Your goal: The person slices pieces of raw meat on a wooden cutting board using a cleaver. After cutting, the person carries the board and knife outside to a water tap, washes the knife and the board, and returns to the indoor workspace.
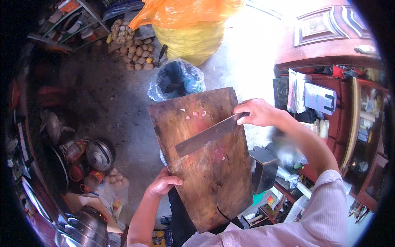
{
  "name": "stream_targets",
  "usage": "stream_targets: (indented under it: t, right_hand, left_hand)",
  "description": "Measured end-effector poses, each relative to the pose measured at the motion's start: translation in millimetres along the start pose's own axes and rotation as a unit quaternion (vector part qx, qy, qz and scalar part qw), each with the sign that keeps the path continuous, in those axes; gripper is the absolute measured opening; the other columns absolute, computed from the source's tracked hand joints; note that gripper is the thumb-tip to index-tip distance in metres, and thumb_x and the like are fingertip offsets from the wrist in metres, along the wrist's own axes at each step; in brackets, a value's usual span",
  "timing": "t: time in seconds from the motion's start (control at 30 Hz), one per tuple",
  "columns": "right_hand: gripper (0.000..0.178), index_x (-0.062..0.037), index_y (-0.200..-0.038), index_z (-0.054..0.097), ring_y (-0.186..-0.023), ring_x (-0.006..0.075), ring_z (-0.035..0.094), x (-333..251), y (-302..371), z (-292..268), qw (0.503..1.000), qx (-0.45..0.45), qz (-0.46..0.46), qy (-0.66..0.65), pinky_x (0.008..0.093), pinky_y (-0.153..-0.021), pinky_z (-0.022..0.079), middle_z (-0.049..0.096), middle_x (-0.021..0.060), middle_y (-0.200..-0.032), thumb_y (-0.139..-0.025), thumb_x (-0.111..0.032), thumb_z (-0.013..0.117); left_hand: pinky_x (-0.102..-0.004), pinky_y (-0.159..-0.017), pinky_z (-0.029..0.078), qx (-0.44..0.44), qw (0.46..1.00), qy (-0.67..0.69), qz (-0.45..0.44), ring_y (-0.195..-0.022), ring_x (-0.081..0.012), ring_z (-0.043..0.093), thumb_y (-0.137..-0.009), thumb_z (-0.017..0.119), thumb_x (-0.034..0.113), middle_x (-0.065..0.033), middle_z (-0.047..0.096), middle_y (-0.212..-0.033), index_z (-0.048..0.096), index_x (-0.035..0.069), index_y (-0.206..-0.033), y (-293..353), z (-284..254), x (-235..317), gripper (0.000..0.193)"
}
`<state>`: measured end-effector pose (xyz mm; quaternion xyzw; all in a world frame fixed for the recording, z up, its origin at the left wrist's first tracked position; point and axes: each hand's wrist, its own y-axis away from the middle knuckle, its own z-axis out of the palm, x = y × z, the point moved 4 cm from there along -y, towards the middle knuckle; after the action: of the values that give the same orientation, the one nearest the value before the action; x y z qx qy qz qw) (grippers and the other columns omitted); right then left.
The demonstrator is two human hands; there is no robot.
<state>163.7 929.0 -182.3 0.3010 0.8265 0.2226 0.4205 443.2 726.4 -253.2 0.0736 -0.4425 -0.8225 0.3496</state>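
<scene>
A worn wooden cutting board [193,177] is tilted in front of me, its far edge beside a lined trash bin [176,80]. My left hand [162,183] grips the board's left edge, thumb on top. In my right hand [257,112] is a cleaver [207,136], held by its handle at the board's upper right. The blade lies slantwise across the board, touching or just above it. Small pale and pinkish scraps [195,114] cling to the wood near the far edge, with reddish stains about them. A crack runs in from the board's near end.
Beyond the bin stands a large yellow sack [189,41] under an orange plastic bag [185,12]. Potatoes [138,53] lie on the floor at the far left. Pots and a metal lid [99,155] crowd the left side. A dark box [263,168] and a wooden cabinet [366,127] are at right.
</scene>
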Motion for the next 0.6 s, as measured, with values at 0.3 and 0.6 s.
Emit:
stream_targets:
  t: [0.3, 0.6]
  right_hand:
    - [0.017, -0.0034, -0.085, 0.060, -0.075, 0.0176, 0.059, 21, -64, -16, 0.996, 0.045, 0.007, -0.081, 0.0309, -0.071, 0.045, 0.063, 0.0067, -0.079, -0.074, -0.015, 0.064]
    - [0.016, -0.0016, -0.087, 0.059, -0.073, 0.0147, 0.056, 43, -129, -9, 0.987, 0.077, -0.020, -0.143, 0.0292, -0.070, 0.044, 0.061, 0.0059, -0.076, -0.075, -0.011, 0.064]
  left_hand:
    - [-0.0306, -0.078, 0.044, 0.024, 1.000, 0.001, -0.012, -0.089, -0.0180, 0.056, -0.061, 0.063, -0.003, -0.0075, 0.059, -0.099, 0.044, -0.002, -0.120, 0, -29, -5, 0.062]
    - [-0.0321, -0.076, 0.044, 0.029, 0.997, 0.046, -0.046, -0.084, -0.0187, 0.057, -0.059, 0.063, -0.004, -0.0073, 0.061, -0.095, 0.053, 0.000, -0.113, -3, -39, -13, 0.055]
